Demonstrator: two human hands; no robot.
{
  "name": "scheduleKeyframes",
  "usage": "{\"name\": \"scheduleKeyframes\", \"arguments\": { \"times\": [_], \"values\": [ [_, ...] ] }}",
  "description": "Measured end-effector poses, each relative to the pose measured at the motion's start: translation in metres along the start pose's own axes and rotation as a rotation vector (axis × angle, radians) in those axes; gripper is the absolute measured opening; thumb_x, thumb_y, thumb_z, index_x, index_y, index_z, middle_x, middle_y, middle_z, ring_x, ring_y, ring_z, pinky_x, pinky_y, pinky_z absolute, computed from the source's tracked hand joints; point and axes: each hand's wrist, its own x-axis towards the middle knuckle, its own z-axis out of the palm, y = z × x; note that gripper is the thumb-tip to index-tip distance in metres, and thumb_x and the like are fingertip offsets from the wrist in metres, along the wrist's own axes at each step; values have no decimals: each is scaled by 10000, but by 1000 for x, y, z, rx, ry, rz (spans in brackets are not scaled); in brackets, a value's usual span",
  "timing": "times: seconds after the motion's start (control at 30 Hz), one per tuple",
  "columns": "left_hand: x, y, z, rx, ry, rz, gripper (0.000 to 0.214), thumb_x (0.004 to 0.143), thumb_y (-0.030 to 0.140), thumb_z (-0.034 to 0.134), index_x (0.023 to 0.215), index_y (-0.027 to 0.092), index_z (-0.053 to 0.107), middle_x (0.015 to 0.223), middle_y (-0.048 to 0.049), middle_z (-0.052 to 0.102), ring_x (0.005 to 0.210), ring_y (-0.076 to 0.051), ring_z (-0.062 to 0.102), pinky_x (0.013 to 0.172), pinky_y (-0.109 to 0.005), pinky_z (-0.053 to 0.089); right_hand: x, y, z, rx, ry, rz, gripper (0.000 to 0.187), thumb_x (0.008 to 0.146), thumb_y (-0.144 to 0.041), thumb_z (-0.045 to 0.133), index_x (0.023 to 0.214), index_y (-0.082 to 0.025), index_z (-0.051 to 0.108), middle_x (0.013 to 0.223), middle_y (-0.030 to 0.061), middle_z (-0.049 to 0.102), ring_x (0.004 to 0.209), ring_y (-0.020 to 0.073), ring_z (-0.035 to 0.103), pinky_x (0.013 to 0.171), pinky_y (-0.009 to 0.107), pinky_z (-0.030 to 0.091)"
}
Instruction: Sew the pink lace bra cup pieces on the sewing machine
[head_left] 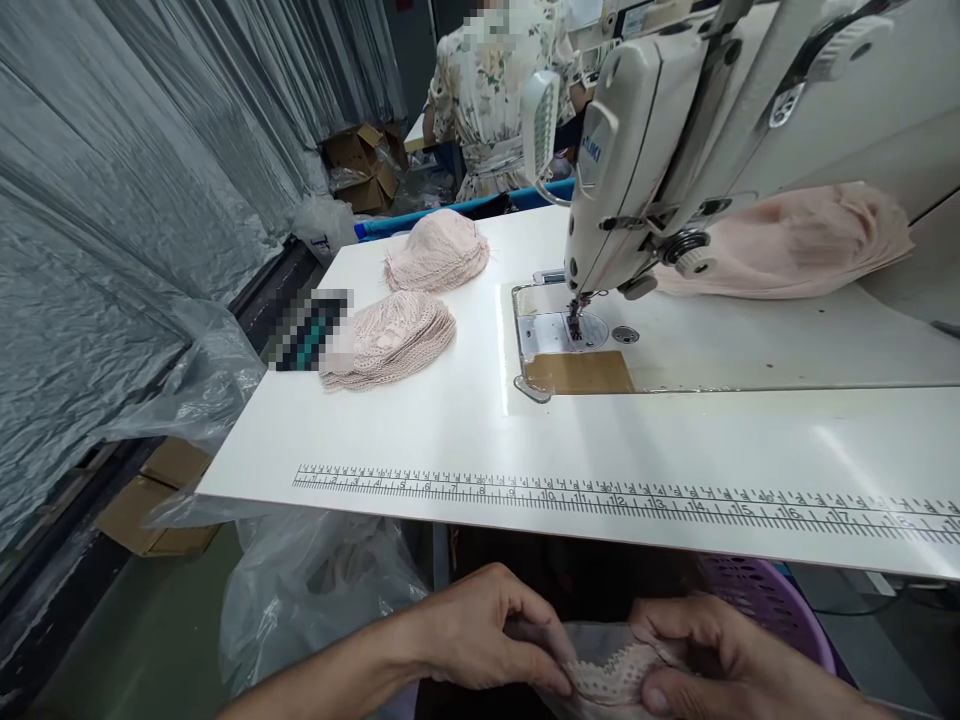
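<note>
Below the front edge of the white sewing table (pixel 465 440), both my hands pinch one piece of pale pink lace fabric (pixel 611 680). My left hand (pixel 487 630) grips its left side with curled fingers. My right hand (pixel 712 660) holds the right side, thumb on top. Two stacks of pink lace cups lie on the table's left part, one nearer (pixel 394 340) and one farther back (pixel 439 250). The white sewing machine (pixel 637 140) stands at the right, its needle (pixel 574 315) over the metal plate.
A printed ruler (pixel 615 495) runs along the table's front. Pink fabric (pixel 795 240) is bundled behind the machine. A purple basket (pixel 772 600) sits under the table, clear plastic bags (pixel 307 590) at the left. Another person in a floral dress (pixel 487 90) stands at the back near cardboard boxes (pixel 360 165).
</note>
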Motion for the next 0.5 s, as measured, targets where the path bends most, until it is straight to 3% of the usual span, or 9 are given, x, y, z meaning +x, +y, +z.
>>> {"name": "scheduleKeyframes", "arguments": {
  "times": [0.1, 0.2, 0.37, 0.5],
  "values": [
    [-1, 3, 1, 51, 5, -15, 259, 633, 325, 772, 851, 188, 744, 637, 38, 610, 593, -75, 505, 594, -165, 405, 4, -2, 4, -74, 61, 19, 343, 749, -494, 589, 642, -203, 443, 620, -44, 358, 600, 126, 318, 546, 255, 244],
    [2, 5, 8, 142, 86, -66, 396, 547, 411, 828, 849, 169, 744, 591, 53, 553, 555, -60, 449, 508, -149, 334, 6, -3, 9, -152, 123, 53, 300, 742, -465, 547, 641, -207, 432, 624, -39, 355, 608, 133, 319, 544, 260, 252],
    [7, 2, 15, 121, 130, -19, 276, 637, 364, 775, 805, 145, 755, 619, 20, 617, 568, -71, 511, 543, -162, 379, 5, 0, 11, -216, 182, 64, 237, 734, -413, 565, 662, -200, 491, 623, -33, 424, 610, 134, 371, 547, 251, 288],
    [5, -1, 12, 41, 81, -75, 331, 566, 364, 821, 817, 157, 756, 633, 9, 653, 566, -82, 537, 568, -171, 414, 1, 8, 5, -125, 121, 19, 183, 735, -364, 642, 699, -205, 558, 666, -32, 508, 654, 133, 438, 591, 230, 335]
  ]
}}
